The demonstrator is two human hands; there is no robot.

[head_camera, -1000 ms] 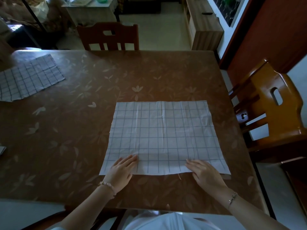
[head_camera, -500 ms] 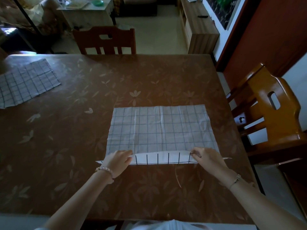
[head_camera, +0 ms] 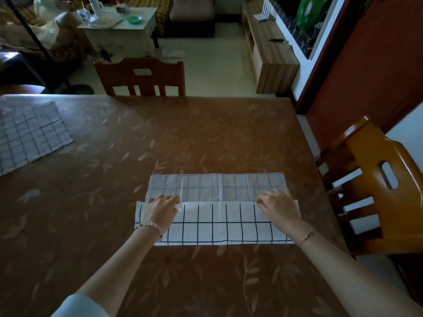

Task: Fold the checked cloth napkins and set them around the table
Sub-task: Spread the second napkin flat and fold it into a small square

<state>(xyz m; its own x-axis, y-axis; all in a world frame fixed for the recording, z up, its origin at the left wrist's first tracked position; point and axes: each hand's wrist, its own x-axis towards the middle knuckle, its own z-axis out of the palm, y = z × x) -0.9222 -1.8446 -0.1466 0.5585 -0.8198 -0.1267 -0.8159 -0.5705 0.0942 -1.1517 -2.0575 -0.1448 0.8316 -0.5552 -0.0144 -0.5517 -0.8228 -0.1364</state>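
Note:
A white checked napkin lies on the brown table in front of me, its near half turned over onto the far half. The folded flap shows bold dark lines; the strip beyond it looks fainter. My left hand pinches the flap's edge near its left corner. My right hand pinches the same edge near the right corner. A second checked napkin lies flat at the table's far left, partly cut off by the frame.
A dark wooden chair stands at the table's far side. An orange wooden chair stands at the right side. Beyond the table are a low wooden cabinet and a small white table with dishes.
Both hands lifted the napkin's near edge and carried it away from me, so the near half now lies folded over the far half. The view has tilted up.

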